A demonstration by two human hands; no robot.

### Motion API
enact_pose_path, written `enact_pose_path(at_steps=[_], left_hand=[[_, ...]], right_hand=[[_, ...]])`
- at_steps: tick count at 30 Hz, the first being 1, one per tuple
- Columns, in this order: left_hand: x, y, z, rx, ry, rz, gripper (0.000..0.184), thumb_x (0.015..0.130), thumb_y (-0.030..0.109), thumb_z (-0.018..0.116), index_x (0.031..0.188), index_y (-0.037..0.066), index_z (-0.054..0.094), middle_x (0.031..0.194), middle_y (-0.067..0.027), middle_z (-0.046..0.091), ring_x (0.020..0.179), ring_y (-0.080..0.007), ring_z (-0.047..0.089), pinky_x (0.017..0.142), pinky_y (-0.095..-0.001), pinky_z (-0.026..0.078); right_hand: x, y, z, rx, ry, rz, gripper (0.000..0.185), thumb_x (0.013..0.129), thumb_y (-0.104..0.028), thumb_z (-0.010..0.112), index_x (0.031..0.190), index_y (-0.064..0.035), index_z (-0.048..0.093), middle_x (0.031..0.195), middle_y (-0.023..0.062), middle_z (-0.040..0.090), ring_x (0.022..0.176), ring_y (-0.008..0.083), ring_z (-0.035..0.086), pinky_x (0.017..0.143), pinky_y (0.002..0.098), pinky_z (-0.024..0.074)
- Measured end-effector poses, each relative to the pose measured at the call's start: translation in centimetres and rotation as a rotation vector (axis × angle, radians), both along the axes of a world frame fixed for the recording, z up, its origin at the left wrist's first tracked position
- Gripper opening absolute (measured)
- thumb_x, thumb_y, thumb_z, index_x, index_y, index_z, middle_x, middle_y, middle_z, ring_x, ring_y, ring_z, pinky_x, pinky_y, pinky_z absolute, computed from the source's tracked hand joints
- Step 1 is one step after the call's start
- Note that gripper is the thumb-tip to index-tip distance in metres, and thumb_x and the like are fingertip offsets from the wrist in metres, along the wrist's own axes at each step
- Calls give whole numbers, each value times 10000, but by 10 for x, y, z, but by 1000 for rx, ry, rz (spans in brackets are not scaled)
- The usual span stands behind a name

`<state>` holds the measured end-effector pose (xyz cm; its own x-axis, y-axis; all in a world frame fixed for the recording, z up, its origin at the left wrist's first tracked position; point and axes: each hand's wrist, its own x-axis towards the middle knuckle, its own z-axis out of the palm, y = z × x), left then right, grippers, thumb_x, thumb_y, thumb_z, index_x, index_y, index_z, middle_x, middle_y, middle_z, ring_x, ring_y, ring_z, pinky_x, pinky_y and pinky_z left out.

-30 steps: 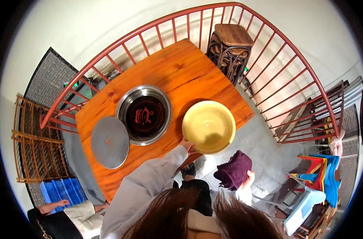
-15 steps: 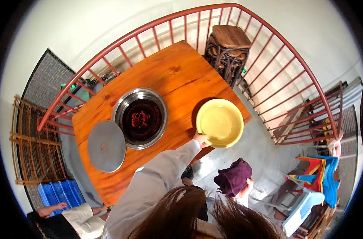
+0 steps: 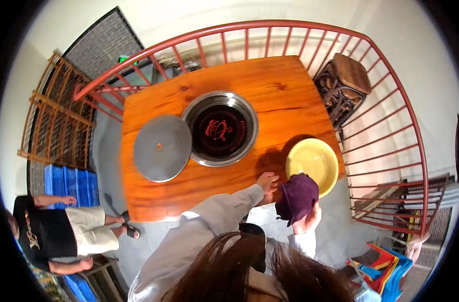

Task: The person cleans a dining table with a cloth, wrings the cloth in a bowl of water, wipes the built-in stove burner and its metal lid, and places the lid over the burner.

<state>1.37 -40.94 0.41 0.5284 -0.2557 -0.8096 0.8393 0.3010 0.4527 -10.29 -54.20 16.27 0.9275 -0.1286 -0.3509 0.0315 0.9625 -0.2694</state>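
Observation:
A crumpled dark purple cloth (image 3: 299, 199) is bunched in my right hand (image 3: 309, 221), held in front of the table's near right edge. My left hand (image 3: 267, 182) is just left of the cloth, fingers apart and pointing toward it, with nothing visible in them. Behind the cloth, a yellow basin (image 3: 324, 160) rests at the right end of the wooden table (image 3: 209, 194); the cloth covers part of its near left rim.
A round metal well (image 3: 247, 146) with a dark, red-marked hob (image 3: 217, 132) is set into the table, its grey disc lid (image 3: 161, 151) alongside. Red railing (image 3: 249, 25) curves behind. Stacked stools (image 3: 342, 83) stand at right; a person (image 3: 53, 226) is at left near blue crates (image 3: 71, 185).
My left hand has let go of the yellow basin's rim and moved beside the cloth. The cloth in my right hand has come up toward the table. The view has turned left.

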Motion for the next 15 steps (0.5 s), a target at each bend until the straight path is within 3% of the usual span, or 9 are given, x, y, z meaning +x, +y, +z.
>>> enact_pose_path(at_steps=[2,4,6,7,9,10,12,13,15], left_hand=[[-14,47,-29,-67,-10,51,411,842,162,670,1217,122,507,1104,-49,566,867,-224,587,831,-391,499],[-33,102,-58,-41,-86,123,355,834,151,667,1163,99,545,1083,-58,574,887,-208,597,833,-390,495],[-61,140,-88,437,-566,96,324,814,89,641,1130,71,571,1116,-97,590,967,-234,606,856,-424,490],[-65,159,-67,438,-561,108,324,814,89,641,1130,71,571,1116,-97,590,967,-234,606,856,-424,490],[-65,192,9,1074,-644,-306,446,791,62,608,1228,59,521,1270,-151,527,1174,-281,524,990,-458,410],[-66,201,14,1074,-642,-302,446,791,62,608,1228,59,521,1270,-151,527,1174,-281,524,990,-458,410],[-67,215,15,1408,-837,-479,554,802,86,557,1338,46,427,1428,-175,380,1361,-306,322,1109,-469,263],[-61,219,16,1447,-778,-627,596,838,125,512,1405,50,342,1506,-162,256,1419,-297,200,1147,-458,169],[-51,228,4,1526,-788,-751,596,854,140,489,1421,55,326,1519,-153,237,1425,-289,187,1150,-463,153]], right_hand=[[18,17,-10,-99,30,115,547,836,-176,592,1338,-27,433,1338,160,503,1233,325,482,1070,478,356],[42,41,-17,-120,73,301,545,829,-168,598,1337,-45,442,1315,142,524,1211,328,498,1055,470,370],[69,72,-16,-151,117,340,502,828,-181,606,1300,-60,485,1248,122,576,1145,320,544,1007,465,412],[83,84,-25,-168,182,411,462,824,-173,610,1262,-63,512,1213,113,597,1107,313,567,978,461,435],[112,108,-41,-188,240,486,421,821,-165,614,1224,-66,539,1178,103,619,1069,307,590,949,456,457],[124,119,-47,-209,316,489,384,812,-137,614,1186,-73,556,1138,97,634,1031,299,606,906,450,481],[149,138,-68,-236,385,496,349,803,-109,615,1148,-80,573,1098,91,648,992,291,622,864,444,505],[161,148,-80,-257,363,487,339,793,-81,609,1131,-84,576,1077,93,650,978,294,627,842,443,516],[185,168,-90,-293,306,415,335,771,-21,587,1100,-88,582,1020,91,653,928,292,638,783,442,541]])
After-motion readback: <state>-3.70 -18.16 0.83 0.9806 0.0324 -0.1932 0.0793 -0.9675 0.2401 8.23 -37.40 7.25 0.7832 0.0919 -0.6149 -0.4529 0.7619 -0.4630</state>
